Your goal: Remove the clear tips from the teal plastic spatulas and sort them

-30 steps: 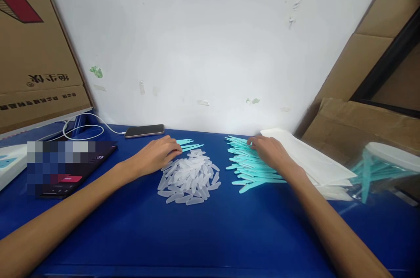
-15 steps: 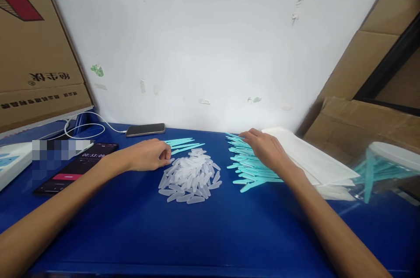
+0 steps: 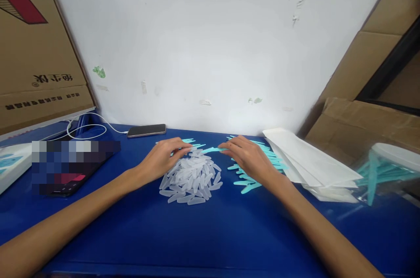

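My left hand (image 3: 168, 155) is closed in a pinch behind the pile of frosted, translucent plastic caps (image 3: 193, 177), with a small cap (image 3: 193, 147) partly visible at its fingertips. Facing it, my right hand (image 3: 244, 155) grips a slim teal stick (image 3: 211, 149), which looks like an eyebrow razor. The stick's free end points left toward the cap; whether they touch I cannot tell. Under and beside my right hand lies a row of similar teal razors (image 3: 246, 177). A few more razors (image 3: 197, 145) lie behind the pile, partly hidden by my left hand.
White paper sleeves (image 3: 302, 160) lie right of the razor row. Beyond them is a clear, white-lidded container (image 3: 393, 160) with teal sticks. A phone on a cable (image 3: 146, 130) rests near the wall; another dark phone (image 3: 75, 177) lies left. Cardboard boxes (image 3: 42, 59) flank the blue table (image 3: 183, 238).
My right hand has moved left from the razor row, bringing a teal razor with it. My left hand has shifted right and slightly up, toward the razor's end.
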A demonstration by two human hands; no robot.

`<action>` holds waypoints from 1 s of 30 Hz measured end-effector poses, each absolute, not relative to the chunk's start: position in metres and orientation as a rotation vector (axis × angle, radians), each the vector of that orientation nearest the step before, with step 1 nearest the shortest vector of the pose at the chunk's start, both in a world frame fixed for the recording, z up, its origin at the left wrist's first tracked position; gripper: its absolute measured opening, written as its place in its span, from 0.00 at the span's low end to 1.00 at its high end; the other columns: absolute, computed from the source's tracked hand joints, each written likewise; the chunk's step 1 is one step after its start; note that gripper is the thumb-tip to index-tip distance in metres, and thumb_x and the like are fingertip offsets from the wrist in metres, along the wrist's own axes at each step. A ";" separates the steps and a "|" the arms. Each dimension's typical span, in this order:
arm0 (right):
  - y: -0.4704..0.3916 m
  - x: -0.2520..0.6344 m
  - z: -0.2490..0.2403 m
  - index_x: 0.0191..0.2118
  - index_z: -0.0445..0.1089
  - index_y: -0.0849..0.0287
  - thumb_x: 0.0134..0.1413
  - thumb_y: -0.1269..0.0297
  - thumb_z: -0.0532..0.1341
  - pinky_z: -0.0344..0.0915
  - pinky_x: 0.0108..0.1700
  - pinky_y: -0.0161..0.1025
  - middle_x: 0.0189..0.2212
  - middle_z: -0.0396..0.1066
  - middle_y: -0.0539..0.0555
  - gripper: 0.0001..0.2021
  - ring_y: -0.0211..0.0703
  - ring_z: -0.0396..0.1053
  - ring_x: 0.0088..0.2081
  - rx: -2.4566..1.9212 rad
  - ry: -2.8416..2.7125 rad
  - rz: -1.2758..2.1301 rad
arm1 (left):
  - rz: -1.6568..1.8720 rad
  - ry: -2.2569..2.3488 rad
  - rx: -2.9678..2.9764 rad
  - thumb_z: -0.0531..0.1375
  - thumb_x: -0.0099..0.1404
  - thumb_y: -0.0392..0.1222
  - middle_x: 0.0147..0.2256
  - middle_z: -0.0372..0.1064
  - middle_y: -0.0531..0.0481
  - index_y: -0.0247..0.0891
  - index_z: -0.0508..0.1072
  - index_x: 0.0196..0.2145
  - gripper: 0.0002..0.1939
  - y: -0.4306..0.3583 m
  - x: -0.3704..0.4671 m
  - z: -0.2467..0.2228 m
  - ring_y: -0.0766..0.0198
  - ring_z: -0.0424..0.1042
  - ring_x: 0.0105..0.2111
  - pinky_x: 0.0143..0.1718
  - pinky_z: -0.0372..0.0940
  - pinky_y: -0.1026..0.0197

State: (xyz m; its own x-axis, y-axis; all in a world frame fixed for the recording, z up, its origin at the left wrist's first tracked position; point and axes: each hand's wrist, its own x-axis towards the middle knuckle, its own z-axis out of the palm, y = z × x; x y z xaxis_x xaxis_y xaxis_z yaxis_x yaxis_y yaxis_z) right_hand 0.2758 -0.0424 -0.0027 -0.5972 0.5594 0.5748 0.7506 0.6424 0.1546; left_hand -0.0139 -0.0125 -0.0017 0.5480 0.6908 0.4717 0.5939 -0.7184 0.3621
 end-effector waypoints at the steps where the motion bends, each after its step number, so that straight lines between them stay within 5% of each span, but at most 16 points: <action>1: -0.044 0.273 -0.002 0.51 0.70 0.59 0.69 0.67 0.53 0.65 0.38 0.39 0.41 0.75 0.57 0.11 0.45 0.69 0.40 -0.999 -2.376 -0.524 | 0.925 1.090 2.573 0.53 0.73 0.49 0.38 0.76 0.48 0.40 0.78 0.47 0.17 -0.014 -0.012 -0.003 0.63 0.70 0.32 0.32 0.63 0.62; 7: -0.048 0.266 -0.003 0.51 0.70 0.58 0.69 0.66 0.54 0.66 0.38 0.40 0.41 0.74 0.58 0.11 0.44 0.69 0.40 -0.939 -2.360 -0.505 | 0.926 1.036 2.295 0.55 0.71 0.51 0.41 0.77 0.48 0.43 0.79 0.46 0.17 -0.019 -0.007 -0.004 0.61 0.73 0.37 0.32 0.66 0.63; 13: -0.049 0.265 -0.004 0.50 0.70 0.59 0.68 0.65 0.54 0.66 0.38 0.40 0.40 0.74 0.58 0.11 0.45 0.69 0.40 -0.933 -2.338 -0.466 | 0.892 1.013 2.211 0.57 0.70 0.52 0.36 0.79 0.49 0.42 0.80 0.44 0.17 -0.024 -0.002 -0.008 0.64 0.72 0.29 0.25 0.64 0.65; 23: -0.051 0.248 -0.019 0.49 0.72 0.58 0.68 0.65 0.55 0.67 0.40 0.40 0.39 0.75 0.57 0.11 0.44 0.69 0.39 -0.804 -2.250 -0.307 | 0.930 0.971 2.283 0.56 0.71 0.50 0.36 0.76 0.49 0.41 0.79 0.46 0.16 -0.034 0.004 -0.005 0.65 0.70 0.30 0.25 0.61 0.66; 30: -0.045 0.262 -0.003 0.59 0.66 0.56 0.70 0.62 0.51 0.64 0.49 0.48 0.49 0.73 0.60 0.17 0.51 0.69 0.49 -1.137 -2.238 -0.552 | 0.890 1.242 2.579 0.52 0.72 0.49 0.36 0.76 0.50 0.40 0.74 0.48 0.16 -0.012 -0.013 -0.003 0.63 0.70 0.28 0.30 0.61 0.61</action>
